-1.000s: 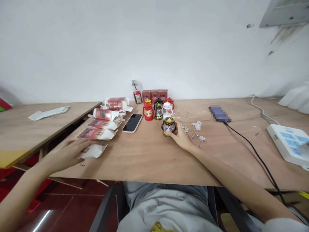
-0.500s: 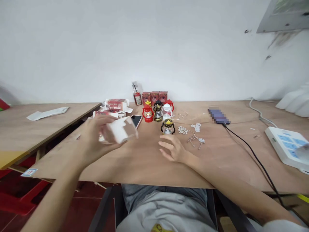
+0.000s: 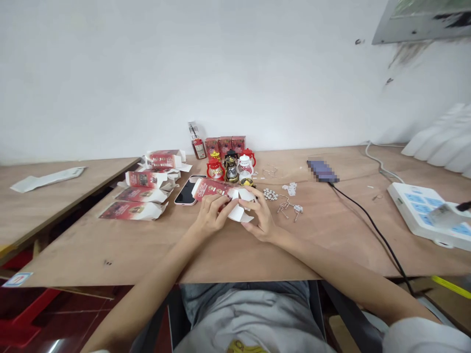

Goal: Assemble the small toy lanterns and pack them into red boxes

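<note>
Red-and-white cardboard, a small box (image 3: 213,189), sits between both hands low over the desk (image 3: 228,245), straight ahead of the person; whether it rests on the wood cannot be told. Its long axis runs from about 10 o'clock to 4 o'clock, with the red printed body pointing away to the left and the white open flaps (image 3: 239,210) toward the right. The left hand (image 3: 210,218) grips the body from the 7 o'clock side, its fingers (image 3: 217,201) curled over the top. The right hand (image 3: 263,220) sits at the 4 o'clock end and pinches the flaps. Both hands touch the box, so neither is nearer. A lantern (image 3: 247,182) stands just beyond the flaps at 12 o'clock, partly hidden. A phone (image 3: 186,192) lies at 9 o'clock of the box, with flat cartons (image 3: 134,210) further left.
</note>
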`<state>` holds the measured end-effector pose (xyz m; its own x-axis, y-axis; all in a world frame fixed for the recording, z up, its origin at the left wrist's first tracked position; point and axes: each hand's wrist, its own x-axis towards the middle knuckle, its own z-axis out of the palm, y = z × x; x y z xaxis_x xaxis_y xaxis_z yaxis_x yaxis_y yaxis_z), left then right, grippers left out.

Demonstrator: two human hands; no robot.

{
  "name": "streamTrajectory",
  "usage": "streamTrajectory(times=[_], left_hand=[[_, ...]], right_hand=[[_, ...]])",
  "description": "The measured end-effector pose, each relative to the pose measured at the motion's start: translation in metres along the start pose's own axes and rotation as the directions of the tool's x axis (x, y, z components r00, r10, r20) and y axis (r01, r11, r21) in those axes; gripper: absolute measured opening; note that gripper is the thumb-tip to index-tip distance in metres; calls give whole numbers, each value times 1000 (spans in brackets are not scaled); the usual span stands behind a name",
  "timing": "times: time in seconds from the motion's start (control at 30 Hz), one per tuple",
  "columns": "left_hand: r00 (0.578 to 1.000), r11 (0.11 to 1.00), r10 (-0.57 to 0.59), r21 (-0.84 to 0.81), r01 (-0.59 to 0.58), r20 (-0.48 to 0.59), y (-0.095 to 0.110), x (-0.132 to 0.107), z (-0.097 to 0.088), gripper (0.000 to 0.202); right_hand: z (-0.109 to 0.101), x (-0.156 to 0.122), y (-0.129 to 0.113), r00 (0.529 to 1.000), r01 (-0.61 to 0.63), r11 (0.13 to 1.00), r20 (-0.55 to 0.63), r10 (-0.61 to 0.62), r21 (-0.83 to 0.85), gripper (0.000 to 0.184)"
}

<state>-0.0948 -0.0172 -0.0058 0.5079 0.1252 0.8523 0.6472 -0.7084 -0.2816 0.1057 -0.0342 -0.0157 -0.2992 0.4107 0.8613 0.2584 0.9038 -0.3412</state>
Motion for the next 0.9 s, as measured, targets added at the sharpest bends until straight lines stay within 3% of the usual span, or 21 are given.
streamTrajectory(times=[0.17, 0.33, 0.43, 0.57, 0.63, 0.77, 0.9], left_hand=[[999, 999, 33, -36, -34, -19, -12, 0, -11, 57], [961, 994, 61, -108, -32, 268, -14, 20, -25, 75], [932, 984, 139, -150, -93, 334, -11, 28, -27, 74], [937, 981, 137, -175, -83, 323, -13, 30, -27, 63], [931, 985, 124, -154, -75, 343, -15, 28, -27, 57], [943, 993, 106, -80, -85, 314, -15, 22, -26, 40], [966, 994, 107, -11, -108, 237, -11, 18, -22, 36]], right_hand=[[-3, -3, 6, 999, 29, 997, 14, -30, 66, 34], [-5, -7, 12, 984, 141, 989, 118, -135, -47, 23], [-8, -6, 13, 960, 270, 956, 104, -259, -114, 30], [-11, -2, 12, 923, 384, 918, 60, -380, -96, 40], [-10, -1, 12, 934, 356, 932, 37, -354, -63, 39], [-8, 0, 11, 980, 172, 985, -106, -169, 23, 31], [-10, 1, 10, 981, 94, 990, -160, -111, -109, 26]])
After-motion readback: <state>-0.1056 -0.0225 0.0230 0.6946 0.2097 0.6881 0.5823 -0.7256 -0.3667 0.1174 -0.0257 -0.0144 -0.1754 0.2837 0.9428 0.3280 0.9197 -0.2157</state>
